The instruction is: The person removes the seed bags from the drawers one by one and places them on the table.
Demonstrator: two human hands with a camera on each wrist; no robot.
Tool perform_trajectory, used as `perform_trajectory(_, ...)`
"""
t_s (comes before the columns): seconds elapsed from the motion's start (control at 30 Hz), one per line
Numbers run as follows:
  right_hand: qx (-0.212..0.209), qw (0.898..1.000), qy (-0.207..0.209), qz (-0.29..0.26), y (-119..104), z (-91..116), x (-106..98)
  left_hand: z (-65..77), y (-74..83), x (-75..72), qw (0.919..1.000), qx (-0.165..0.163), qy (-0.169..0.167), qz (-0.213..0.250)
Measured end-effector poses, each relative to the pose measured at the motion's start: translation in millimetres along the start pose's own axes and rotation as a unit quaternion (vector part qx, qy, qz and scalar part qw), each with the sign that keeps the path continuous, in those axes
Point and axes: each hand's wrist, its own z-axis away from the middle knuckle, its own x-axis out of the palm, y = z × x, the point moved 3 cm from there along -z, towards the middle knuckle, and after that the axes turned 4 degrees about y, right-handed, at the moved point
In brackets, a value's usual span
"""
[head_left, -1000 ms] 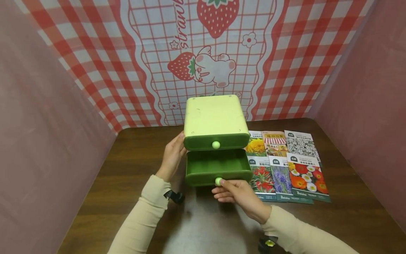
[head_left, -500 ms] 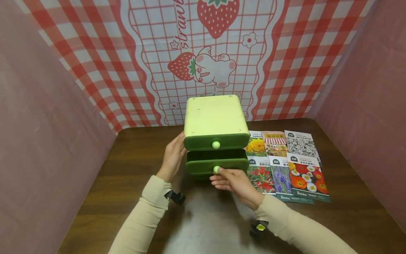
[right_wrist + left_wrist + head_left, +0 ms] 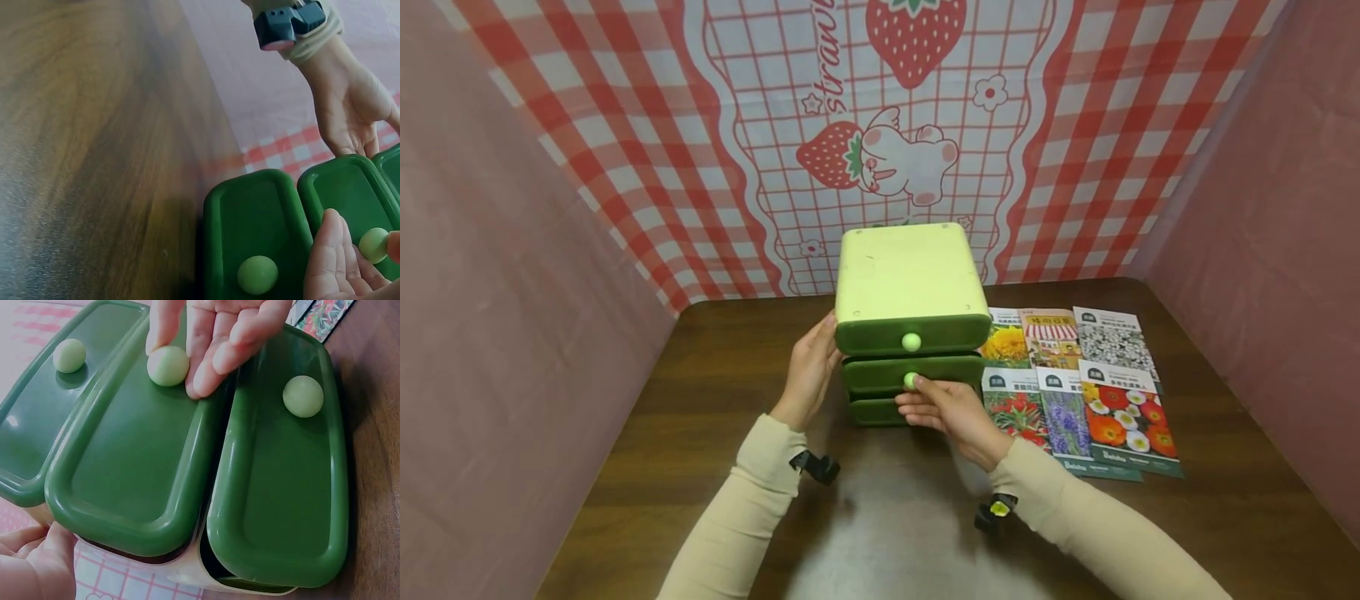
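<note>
A small drawer cabinet with a pale yellow-green top and three dark green drawer fronts stands on the table. My right hand pinches the round light-green knob of the middle drawer between thumb and fingers. In the left wrist view that middle front sticks out slightly, with a dark gap along its edge. The bottom drawer also has a gap at one end. My left hand rests against the cabinet's left side, its fingers partly hidden behind it.
Several flower seed packets lie overlapping on the brown wooden table, right of the cabinet. A red checked strawberry cloth hangs behind. Pink cloth walls enclose both sides.
My right hand has pushed the middle drawer in from well pulled out to nearly flush, moving away from me with the knob. The left hand has stayed at the cabinet's side.
</note>
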Motion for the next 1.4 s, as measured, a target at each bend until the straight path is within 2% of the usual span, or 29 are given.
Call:
perform_trajectory(0.33, -0.005, 1.0, -0.003, 0.001, -0.3, -8.8, 0.6, 0.6, -0.3, 0.2, 1.0, 0.001, 0.003, 0.004)
perform_trajectory(0.87, -0.039, 0.998, 0.007, 0.052, 1.7, -15.1, -0.4, -0.2, -1.8, 0.5, 0.9999, 0.003, 0.007, 0.012)
perform_trajectory(1.4, -0.069, 0.992, 0.055, 0.089, 1.3, -14.2, 1.4, 0.4, -2.4, 1.0, 0.9999, 0.002, 0.006, 0.013)
